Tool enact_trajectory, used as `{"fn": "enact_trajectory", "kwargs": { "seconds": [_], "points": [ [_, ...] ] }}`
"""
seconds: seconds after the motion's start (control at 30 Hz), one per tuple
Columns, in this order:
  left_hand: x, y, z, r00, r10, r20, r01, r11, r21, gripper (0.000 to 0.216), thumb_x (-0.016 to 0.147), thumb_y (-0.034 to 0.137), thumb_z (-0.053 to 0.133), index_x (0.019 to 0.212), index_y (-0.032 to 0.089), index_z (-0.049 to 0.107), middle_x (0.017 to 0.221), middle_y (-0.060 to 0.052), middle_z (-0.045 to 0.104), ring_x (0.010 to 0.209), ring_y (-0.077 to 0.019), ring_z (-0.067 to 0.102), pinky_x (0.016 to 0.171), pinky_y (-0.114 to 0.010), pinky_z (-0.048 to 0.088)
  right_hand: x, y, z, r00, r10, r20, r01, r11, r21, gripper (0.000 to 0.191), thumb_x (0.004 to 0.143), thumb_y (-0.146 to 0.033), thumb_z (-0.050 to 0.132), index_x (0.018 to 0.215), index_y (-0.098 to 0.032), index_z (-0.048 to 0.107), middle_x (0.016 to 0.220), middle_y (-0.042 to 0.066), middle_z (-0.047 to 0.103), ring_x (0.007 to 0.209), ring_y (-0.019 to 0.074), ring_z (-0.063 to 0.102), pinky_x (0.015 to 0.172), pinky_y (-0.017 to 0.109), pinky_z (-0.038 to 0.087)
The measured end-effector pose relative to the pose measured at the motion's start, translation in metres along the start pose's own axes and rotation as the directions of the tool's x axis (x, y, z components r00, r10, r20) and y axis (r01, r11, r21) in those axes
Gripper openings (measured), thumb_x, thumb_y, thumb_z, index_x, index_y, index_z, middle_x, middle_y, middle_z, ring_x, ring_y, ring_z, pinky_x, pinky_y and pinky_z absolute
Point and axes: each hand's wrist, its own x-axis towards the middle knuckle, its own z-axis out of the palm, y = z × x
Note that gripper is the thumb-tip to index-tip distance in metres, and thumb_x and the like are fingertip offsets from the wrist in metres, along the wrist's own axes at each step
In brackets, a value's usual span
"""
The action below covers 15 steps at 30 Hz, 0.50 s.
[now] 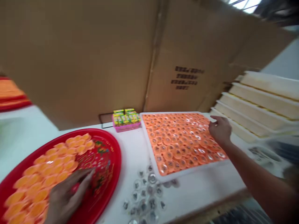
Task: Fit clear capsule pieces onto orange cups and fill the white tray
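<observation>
My left hand (pixel 66 194) lies flat on the bare part of a round red tray (pixel 109 161), fingers apart, beside rows of orange cups (pixel 53 168) that fill the tray's left half. My right hand (pixel 219 129) reaches over the right edge of a white rectangular tray (pixel 149 152) packed with several orange sealed cups (pixel 182 140). Its fingers are spread and touch the cups near the far right corner; it holds nothing that I can see. Several small clear lids (pixel 146 194) lie loose on the white table between the two trays.
A pink box of yellow-green packets (pixel 126 119) stands behind the trays. Large cardboard sheets (pixel 93 56) form a wall at the back. Stacked white trays (pixel 257 102) rise at the right. More red trays (pixel 11 96) sit at the far left.
</observation>
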Motion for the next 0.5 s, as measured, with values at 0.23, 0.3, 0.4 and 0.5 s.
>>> {"fn": "enact_trajectory", "kwargs": {
  "seconds": [0.23, 0.3, 0.4, 0.5],
  "points": [
    [-0.003, 0.004, 0.001, 0.978, 0.179, 0.103, -0.170, 0.981, -0.090, 0.014, 0.086, 0.016, 0.052, 0.092, 0.018, 0.064, 0.070, -0.003, 0.065, 0.059, -0.0125, 0.059, 0.056, -0.021, 0.045, -0.113, -0.266, 0.080, 0.573, -0.769, 0.284, 0.448, 0.584, 0.677, 0.020, 0.086, -0.018, 0.049, 0.097, -0.019, 0.066, 0.092, 0.006, 0.066, 0.084, 0.0154, 0.060, 0.076, 0.028, 0.047],
    [-0.005, 0.003, 0.000, 0.978, 0.183, 0.104, -0.174, 0.981, -0.091, 0.015, 0.087, 0.014, 0.049, 0.090, 0.018, 0.063, 0.069, -0.004, 0.063, 0.060, -0.0130, 0.058, 0.058, -0.022, 0.044, -0.156, -0.325, 0.106, 0.339, -0.881, 0.331, 0.468, 0.463, 0.752, 0.018, 0.086, -0.018, 0.050, 0.094, -0.018, 0.067, 0.091, 0.005, 0.066, 0.085, 0.0146, 0.060, 0.077, 0.026, 0.046],
    [-0.008, -0.001, -0.004, 0.985, 0.127, 0.115, -0.122, 0.991, -0.046, 0.016, 0.087, 0.017, 0.047, 0.082, 0.018, 0.062, 0.066, -0.005, 0.060, 0.058, -0.0144, 0.055, 0.056, -0.025, 0.040, -0.206, -0.379, 0.139, 0.166, -0.894, 0.415, 0.514, 0.438, 0.737, 0.016, 0.080, -0.017, 0.059, 0.094, -0.017, 0.067, 0.097, 0.007, 0.065, 0.089, 0.0161, 0.060, 0.080, 0.026, 0.046],
    [-0.006, -0.003, -0.007, 0.990, 0.062, 0.130, -0.059, 0.998, -0.027, 0.018, 0.088, 0.019, 0.046, 0.080, 0.018, 0.062, 0.065, -0.006, 0.060, 0.058, -0.0155, 0.054, 0.057, -0.027, 0.039, -0.233, -0.397, 0.161, 0.112, -0.857, 0.503, 0.547, 0.475, 0.689, 0.021, 0.074, -0.016, 0.066, 0.095, -0.017, 0.067, 0.098, 0.007, 0.064, 0.092, 0.0182, 0.059, 0.081, 0.026, 0.045]
  ]
}}
